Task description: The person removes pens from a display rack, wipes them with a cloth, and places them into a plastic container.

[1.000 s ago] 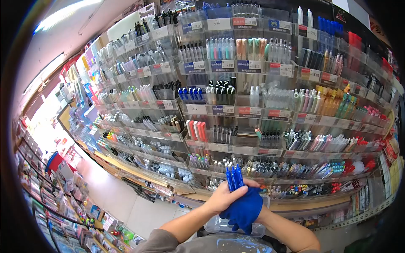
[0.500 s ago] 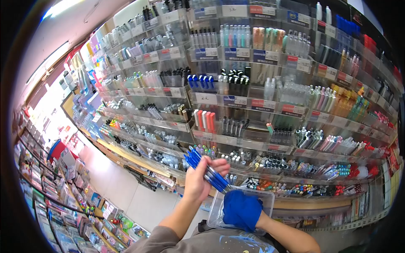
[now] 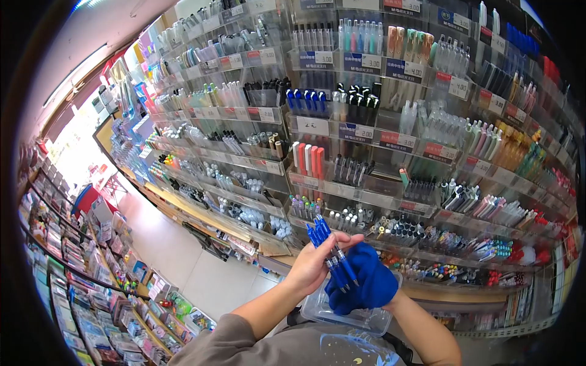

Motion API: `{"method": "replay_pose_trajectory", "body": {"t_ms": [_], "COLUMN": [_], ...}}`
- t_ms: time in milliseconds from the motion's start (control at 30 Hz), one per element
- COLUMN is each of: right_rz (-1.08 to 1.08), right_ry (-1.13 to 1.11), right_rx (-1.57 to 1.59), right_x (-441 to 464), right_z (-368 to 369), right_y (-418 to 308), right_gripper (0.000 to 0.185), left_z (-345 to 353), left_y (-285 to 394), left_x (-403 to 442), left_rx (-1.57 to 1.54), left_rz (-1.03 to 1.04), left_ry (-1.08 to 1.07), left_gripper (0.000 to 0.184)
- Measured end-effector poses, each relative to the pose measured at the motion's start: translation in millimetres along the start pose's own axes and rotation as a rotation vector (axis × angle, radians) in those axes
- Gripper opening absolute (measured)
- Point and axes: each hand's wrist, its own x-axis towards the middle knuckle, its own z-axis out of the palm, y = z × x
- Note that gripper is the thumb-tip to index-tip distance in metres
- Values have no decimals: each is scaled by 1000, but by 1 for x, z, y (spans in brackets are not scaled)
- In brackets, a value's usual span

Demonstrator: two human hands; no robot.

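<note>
My left hand (image 3: pixel 312 266) is closed round a bunch of blue click pens (image 3: pixel 321 234), which slant with their clips up and their tips down. Against the lower ends of the pens lies a blue cloth (image 3: pixel 370 282). That cloth covers most of my right hand (image 3: pixel 395 301), whose fingers are hidden in its folds; it appears to grip the cloth. Under both hands, close to my body, is a clear plastic box (image 3: pixel 365 324). The cloth and hands block most of the view into it.
Tiered clear acrylic racks (image 3: pixel 379 196) full of pens rise in front of me, with price labels (image 3: pixel 312 125) along their edges. At the left stands a low shelf of packaged goods (image 3: pixel 91 287). A tiled floor (image 3: pixel 177 259) runs between them.
My left hand has moved right and down, bringing the pens against the cloth. My right hand and the cloth have risen slightly over the box. The camera view has shifted a little.
</note>
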Motion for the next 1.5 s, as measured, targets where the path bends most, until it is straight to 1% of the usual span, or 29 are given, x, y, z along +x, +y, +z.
{"method": "replay_pose_trajectory", "body": {"t_ms": [67,100,200,267,367,467,567,667,767,867,900,1000,1100,1200,1233,1333,1367,1467,1500], "right_rz": [-85,-71,96,162,211,225,206,182,208,14,69,72,78,-23,-17,7,17,40,46], "right_ry": [-46,-90,-94,-84,-80,-26,19,-89,-164,-50,64,150,226,322,313,277,294,330,334], "right_rx": [-102,42,452,680,647,757,760,715,761,123,419,396,573,604,620,662,679,751,789], "right_x": [-2,-1,-2,-2,-9,-8,-7,-11,-12,-6,-7,-9,-7,-5,-5,-7,-6,-3,-4], "right_z": [1,2,4,5,3,8,12,8,7,10,17,20,20,18,18,19,20,21,21], "right_y": [5,14,21,35,32,26,28,36,37,26,20,4,-13,-16,-15,-9,-3,10,9], "right_gripper": [77,76,56,47,45,43,42,40,35,23,22,23,23,20,19,17,17,18,18], "left_z": [4,6,7,7,6,4,0,-1,-4,-5,-9,-4,-5,-11,-19,-25,-15,-12,-15], "left_y": [-4,-4,-8,-8,-12,-15,-13,-11,-15,-23,-24,-21,-25,-14,-16,-18,-22,-35,-38], "left_x": [0,0,1,1,2,2,2,2,2,0,1,-7,-18,-31,-34,-44,-46,-46,-44], "left_rx": [7,11,64,119,201,252,288,283,331,449,488,488,561,1074,1048,927,941,983,1028], "left_rz": [-44,-58,-85,-91,-89,-67,-80,-111,-128,-162,-151,-144,129,562,586,260,134,90,107], "left_ry": [-10,-17,-36,-45,-67,-100,-141,-180,-243,-301,-321,-242,-8,222,221,-67,-31,69,37], "left_gripper": [29,29,31,33,36,35,40,42,44,45,45,49,44,31,21,21,23,26,28]}}
